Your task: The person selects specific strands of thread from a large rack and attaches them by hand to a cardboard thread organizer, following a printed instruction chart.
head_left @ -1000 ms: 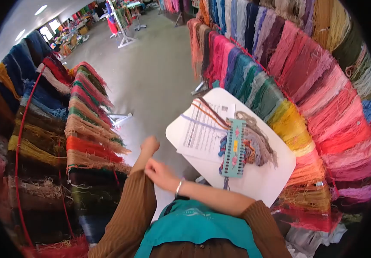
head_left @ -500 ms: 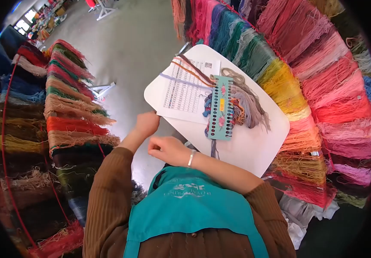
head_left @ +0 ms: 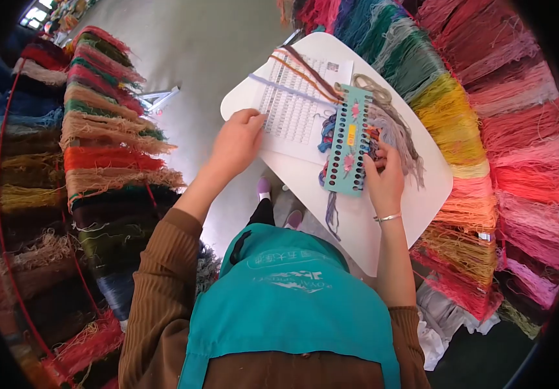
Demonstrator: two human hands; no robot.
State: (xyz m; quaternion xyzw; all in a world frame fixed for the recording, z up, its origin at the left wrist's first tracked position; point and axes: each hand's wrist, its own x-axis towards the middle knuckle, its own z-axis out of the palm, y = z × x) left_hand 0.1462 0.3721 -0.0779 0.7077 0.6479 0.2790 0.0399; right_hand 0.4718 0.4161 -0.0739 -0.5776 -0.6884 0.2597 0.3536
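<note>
My left hand is at the left edge of a white tabletop, with its fingers curled beside a printed chart sheet. Whatever may be between those fingers is hidden. My right hand has its thumb and fingers closed at the right edge of a green thread organizer, a punched card with pink flowers and a yellow label. Brown and orange yarn strands and a pale lilac strand run from its holes across the chart. Grey yarn lies bunched on its right side.
The white tabletop slants in front of me. Colourful yarn hanks hang on a rack at right and another rack at left. White crumpled plastic lies below the right rack. My feet show on the grey floor.
My left hand has moved up to the tabletop's left edge by the chart. My right hand has swung from in front of my apron to the organizer's right edge. The view has shifted slightly.
</note>
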